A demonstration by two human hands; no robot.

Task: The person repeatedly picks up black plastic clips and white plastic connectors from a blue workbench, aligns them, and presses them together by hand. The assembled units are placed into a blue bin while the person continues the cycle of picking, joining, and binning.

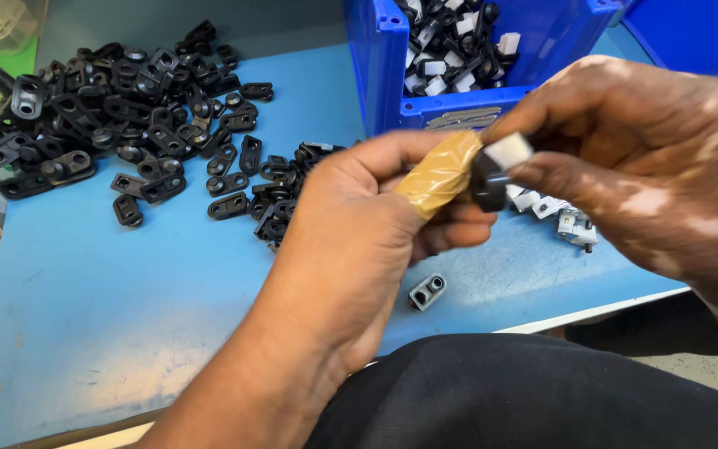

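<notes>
Blue bench, blue bin of finished pieces, heap of black clips. Mid-assembly, seemingly: right hand pinching black part with white cap, left hand closed, taped thumb pressing it. Held above bench edge, long axis tilted, cap up-right. Next: likely firm seating push.

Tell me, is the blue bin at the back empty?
No, the blue bin holds a heap of black and white parts.
</notes>
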